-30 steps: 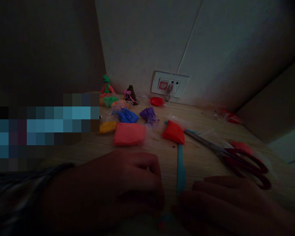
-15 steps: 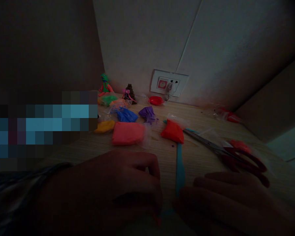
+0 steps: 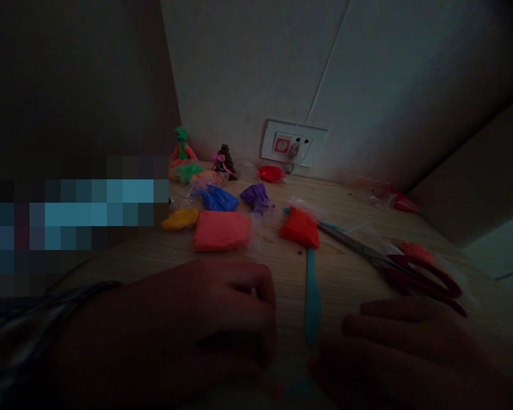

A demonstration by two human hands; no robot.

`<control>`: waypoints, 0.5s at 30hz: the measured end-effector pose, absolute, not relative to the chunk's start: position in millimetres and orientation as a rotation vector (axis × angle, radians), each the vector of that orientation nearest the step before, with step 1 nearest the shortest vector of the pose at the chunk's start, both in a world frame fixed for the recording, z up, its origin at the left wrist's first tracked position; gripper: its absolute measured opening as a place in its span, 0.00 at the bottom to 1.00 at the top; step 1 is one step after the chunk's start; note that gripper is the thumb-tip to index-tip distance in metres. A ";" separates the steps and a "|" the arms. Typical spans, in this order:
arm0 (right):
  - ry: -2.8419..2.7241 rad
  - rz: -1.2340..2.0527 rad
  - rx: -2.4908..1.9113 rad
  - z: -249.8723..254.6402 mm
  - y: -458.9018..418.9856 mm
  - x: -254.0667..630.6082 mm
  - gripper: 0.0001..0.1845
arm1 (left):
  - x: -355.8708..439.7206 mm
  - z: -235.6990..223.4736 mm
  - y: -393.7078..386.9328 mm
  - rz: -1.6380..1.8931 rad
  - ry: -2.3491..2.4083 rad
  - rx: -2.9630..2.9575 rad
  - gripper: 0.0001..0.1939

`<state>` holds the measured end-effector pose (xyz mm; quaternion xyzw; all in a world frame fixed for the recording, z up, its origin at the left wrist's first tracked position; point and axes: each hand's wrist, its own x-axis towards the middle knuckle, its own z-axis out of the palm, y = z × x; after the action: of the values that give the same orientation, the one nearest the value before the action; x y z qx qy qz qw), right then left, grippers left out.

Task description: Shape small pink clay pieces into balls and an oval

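Note:
My left hand [image 3: 205, 327] is closed, knuckles up, low in the dark foreground. A small red piece of clay [image 3: 277, 392] shows at its fingertips. My right hand [image 3: 414, 353] lies opposite with bent fingers, its fingertips in deep shadow. From them a light blue clay tool [image 3: 298, 389] points toward the red piece; its other end is hidden by the hand. Between and beyond the hands, a blue plastic clay knife [image 3: 312, 302] rests on the table, its upper end beneath a bag of red-orange clay [image 3: 300, 228].
Scissors with dark red handles [image 3: 393, 265] lie at the right. Behind my left hand sit bagged clay in pink [image 3: 222, 230], yellow [image 3: 180, 219], blue [image 3: 220, 199] and purple [image 3: 255, 196]. A green figure [image 3: 182, 145] and a brown tiered one [image 3: 224, 162] stand near the wall socket [image 3: 294, 144].
My right hand has shifted slightly right, away from my left. The blue tool's tip has come down nearer the red piece. The left hand has barely moved.

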<state>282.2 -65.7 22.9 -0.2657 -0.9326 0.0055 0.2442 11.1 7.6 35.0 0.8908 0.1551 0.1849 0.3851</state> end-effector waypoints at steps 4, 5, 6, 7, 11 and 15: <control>-2.518 -0.013 -0.667 26.3 -60.3 281.0 0.17 | 9.8 34.5 7.2 0.437 0.397 2.260 0.14; -2.520 -0.011 -0.662 27.1 -59.6 282.0 0.17 | 9.4 34.2 6.8 0.445 0.392 2.259 0.14; -2.518 0.000 -0.670 27.8 -59.1 283.5 0.18 | 9.1 33.8 6.4 0.457 0.393 2.262 0.14; -2.523 0.023 -0.673 28.4 -58.8 285.4 0.19 | 9.0 33.5 6.0 0.469 0.397 2.268 0.15; -2.589 0.080 -0.702 31.0 -56.2 292.5 0.23 | 10.0 34.4 6.0 0.535 0.415 2.282 0.17; -2.619 -0.239 -0.608 34.1 -53.8 290.9 0.28 | 10.4 37.3 10.2 0.570 0.475 2.275 0.16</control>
<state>290.9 -53.8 34.1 -0.2198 -0.9467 -0.0865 0.2191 10.4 10.2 37.3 0.8848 0.1848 0.2218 0.3658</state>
